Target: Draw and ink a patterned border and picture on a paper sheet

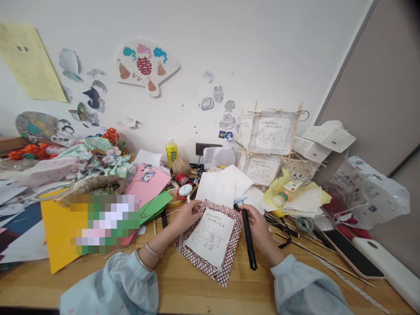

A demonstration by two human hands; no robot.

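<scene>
A square paper panel [211, 239] with a dark red patterned border and a line drawing lies on the wooden table [183, 288] in front of me. My left hand [185, 214] pinches the panel's upper left edge, fingers closed on it. My right hand [257, 225] rests at the panel's upper right edge and grips a black marker [249, 240], which points down toward me along the panel's right side.
White sheets [223, 183], a twine ball [180, 166], a yellow bottle [171, 152] and a bamboo-framed paper lantern [271, 140] stand behind. Coloured papers [59, 227] pile at left. A phone [351, 253], bamboo sticks [315, 251] and a plastic bag [367, 192] lie at right.
</scene>
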